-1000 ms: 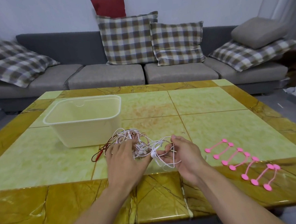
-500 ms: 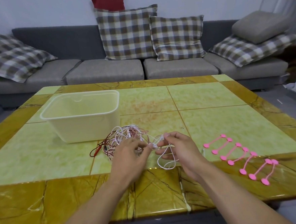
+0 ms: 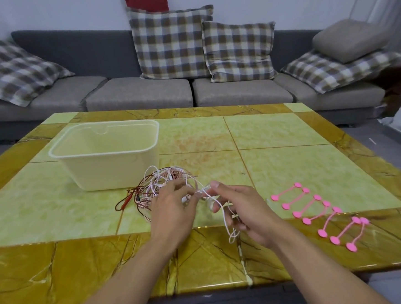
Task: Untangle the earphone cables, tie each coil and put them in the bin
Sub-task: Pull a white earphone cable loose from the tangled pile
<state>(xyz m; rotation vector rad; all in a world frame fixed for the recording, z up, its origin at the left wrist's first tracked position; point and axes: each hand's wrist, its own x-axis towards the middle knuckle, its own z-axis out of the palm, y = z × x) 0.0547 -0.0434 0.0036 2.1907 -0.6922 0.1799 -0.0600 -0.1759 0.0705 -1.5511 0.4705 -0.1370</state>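
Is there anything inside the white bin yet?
No, the white bin looks bare inside, and the tangled earphone cables lie on the table in front of it.

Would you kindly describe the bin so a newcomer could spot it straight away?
Start at the yellow-green marble table in front of the grey sofa. On its far left part stands the bin, just behind the tangled earphone cables. It is the only container: cream, rectangular and open-topped.

Head view, down over table [image 3: 291, 169].
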